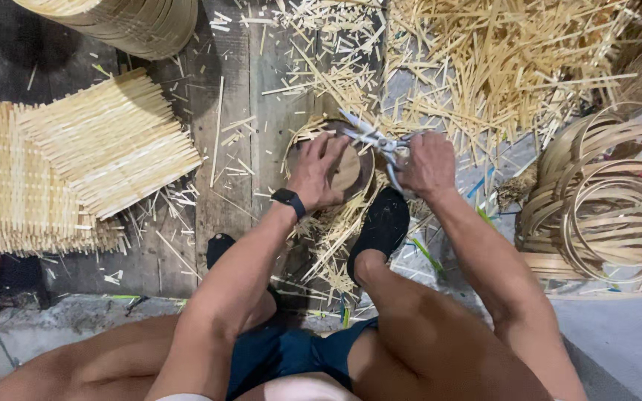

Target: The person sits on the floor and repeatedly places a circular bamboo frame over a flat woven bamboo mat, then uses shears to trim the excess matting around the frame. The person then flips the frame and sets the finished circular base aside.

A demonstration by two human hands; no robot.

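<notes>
Scissors (377, 141) with metal blades lie in the right hand (426, 165), blades parted and pointing up-left over the edge of a round woven bamboo piece (347, 169). That round piece sits flat on the floor just ahead of the person's feet, ringed by a thin bamboo strip, with loose splints sticking out under it toward the black shoes (380, 226). The right hand's fingers curl shut around the scissor handles, knuckles up, wrist bent slightly inward, forearm coming in from the lower right. The left hand (315, 172) presses down on the round piece, fingers (325, 148) spread a little and laid flat on its top, thumb tucked to the side; a black wristband (289, 200) sits on that wrist, and the forearm runs down toward the bare knee.

Outward from there, the floor is dark wooden planks (228, 148) littered with short bamboo offcuts (477, 67), thickest in a heap at the upper right. On the right stands a loose pile of bamboo hoops (603, 200). On the left lie square woven bamboo mats (105, 141), stacked and overlapping. At the top left, the rim of a stack of round bamboo frames (131, 22) shows. Grey concrete (618, 334) borders the planks near the person's legs.
</notes>
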